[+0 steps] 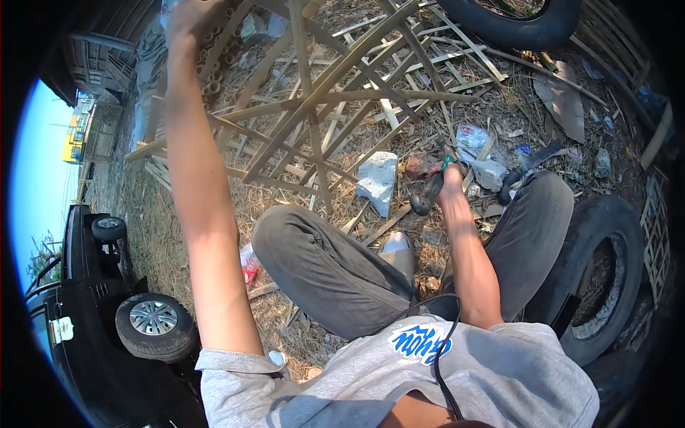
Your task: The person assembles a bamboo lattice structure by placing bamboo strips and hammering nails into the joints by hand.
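Notably, the bamboo lattice (312,105) lay upper centre, slats slanting; left hand (196,18) nearer, by its upper-left edge, grip untellable; right hand (451,178), lower right of it, gripped a dark tool (426,197).

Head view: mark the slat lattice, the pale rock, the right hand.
Slat lattice (312,105): head view, where slats cross.
Pale rock (376,184): head view, broad face.
Right hand (451,178): head view, mid-hand.

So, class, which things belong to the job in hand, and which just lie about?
Job in hand, apparently:
wooden-strip lattice, near the left hand
dark object at the right hand, kind unclear

Just lying about:
black tyre at right
pale stone
clear plastic
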The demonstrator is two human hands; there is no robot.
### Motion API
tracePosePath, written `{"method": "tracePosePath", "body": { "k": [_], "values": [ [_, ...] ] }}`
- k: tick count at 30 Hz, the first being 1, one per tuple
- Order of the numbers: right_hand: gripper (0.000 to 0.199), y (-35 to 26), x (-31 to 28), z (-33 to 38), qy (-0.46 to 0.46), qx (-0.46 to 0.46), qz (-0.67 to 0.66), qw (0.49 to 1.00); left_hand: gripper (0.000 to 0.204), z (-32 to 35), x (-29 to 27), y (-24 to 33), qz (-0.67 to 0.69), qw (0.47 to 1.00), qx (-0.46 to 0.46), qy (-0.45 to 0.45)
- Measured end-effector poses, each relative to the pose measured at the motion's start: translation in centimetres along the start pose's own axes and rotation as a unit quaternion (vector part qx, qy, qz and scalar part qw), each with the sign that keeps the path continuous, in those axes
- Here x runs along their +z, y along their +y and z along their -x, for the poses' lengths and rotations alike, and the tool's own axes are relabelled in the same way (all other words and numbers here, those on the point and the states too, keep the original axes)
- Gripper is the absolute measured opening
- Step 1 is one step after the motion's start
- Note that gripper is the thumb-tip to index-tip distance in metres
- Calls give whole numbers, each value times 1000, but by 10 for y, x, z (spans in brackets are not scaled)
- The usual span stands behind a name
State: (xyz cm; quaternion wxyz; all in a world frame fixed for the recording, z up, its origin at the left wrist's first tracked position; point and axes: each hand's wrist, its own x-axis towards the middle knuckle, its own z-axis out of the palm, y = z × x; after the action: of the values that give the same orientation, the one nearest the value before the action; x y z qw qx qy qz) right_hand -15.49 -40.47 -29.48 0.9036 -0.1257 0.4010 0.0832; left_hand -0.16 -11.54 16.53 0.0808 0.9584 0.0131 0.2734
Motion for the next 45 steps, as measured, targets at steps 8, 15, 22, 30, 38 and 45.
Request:
{"method": "tracePosePath", "body": {
  "k": [8,15,22,30,38,45],
  "values": [
    [40,-7,3,5,-46,171,-52,983,67,-34,3,-99,-64,997,-6,31],
    [39,-4,45,46,-187,277,-29,942,68,-38,-26,-146,-67,996,-61,8],
    [37,12,2,-14,55,88,113,988,75,-17,-14,-180,74,997,-36,15],
    [41,22,5,-9,1,31,257,966,66,10,-42,-151,187,979,-75,-3],
    [41,34,31,26,12,-34,210,977,68,14,-47,-93,-13,1000,-13,-9],
    [46,9,98,128,-48,-281,269,920,63,29,-35,-27,67,997,-49,-5]
  ]
}}
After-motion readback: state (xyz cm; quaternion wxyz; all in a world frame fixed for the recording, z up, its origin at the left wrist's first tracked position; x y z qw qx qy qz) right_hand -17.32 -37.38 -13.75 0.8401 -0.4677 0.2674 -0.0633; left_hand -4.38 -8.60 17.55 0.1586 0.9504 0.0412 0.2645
